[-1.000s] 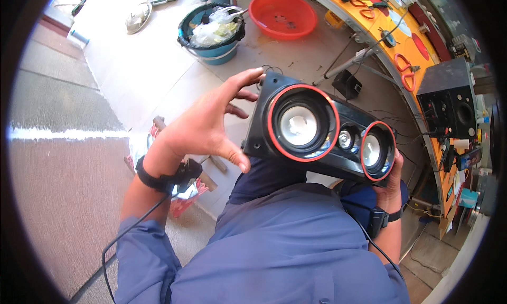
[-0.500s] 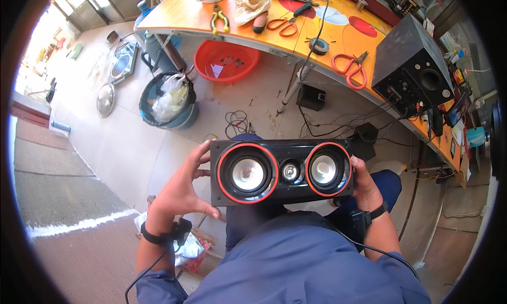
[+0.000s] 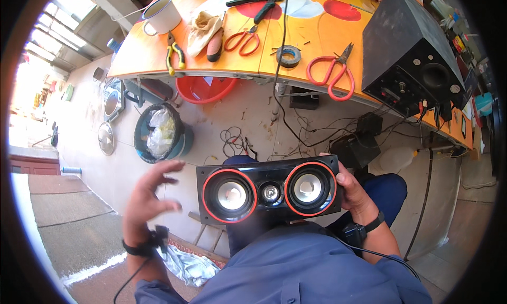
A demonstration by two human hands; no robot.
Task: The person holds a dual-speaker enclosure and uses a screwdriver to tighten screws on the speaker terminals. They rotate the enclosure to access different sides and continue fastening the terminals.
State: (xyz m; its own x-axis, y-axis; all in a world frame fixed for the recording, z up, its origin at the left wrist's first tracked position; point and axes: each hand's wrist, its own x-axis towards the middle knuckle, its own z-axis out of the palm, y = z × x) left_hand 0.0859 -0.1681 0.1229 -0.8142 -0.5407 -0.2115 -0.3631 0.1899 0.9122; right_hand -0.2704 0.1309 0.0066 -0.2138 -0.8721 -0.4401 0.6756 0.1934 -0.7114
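A black speaker box (image 3: 270,209) with two red-ringed silver cones and a small tweeter between them lies face up above my lap. Its right end is gripped by my right hand (image 3: 354,192), thumb over the front edge and the other fingers hidden behind the box. My left hand (image 3: 149,197) hovers just off the box's left end, apart from it, with fingers spread and nothing in them.
Along the far side runs an orange table (image 3: 211,69) bearing red-handled scissors (image 3: 336,74), yellow-handled pliers (image 3: 174,53), tape (image 3: 288,56), a mug (image 3: 161,16) and a large black speaker (image 3: 409,56). Below stand a lined bin (image 3: 182,140), a red basin (image 3: 203,93) and loose cables (image 3: 235,140).
My left hand has let go of the speaker box and drawn away to the left. The box has shifted slightly left and nearer, still held by my right hand. The view has also shifted.
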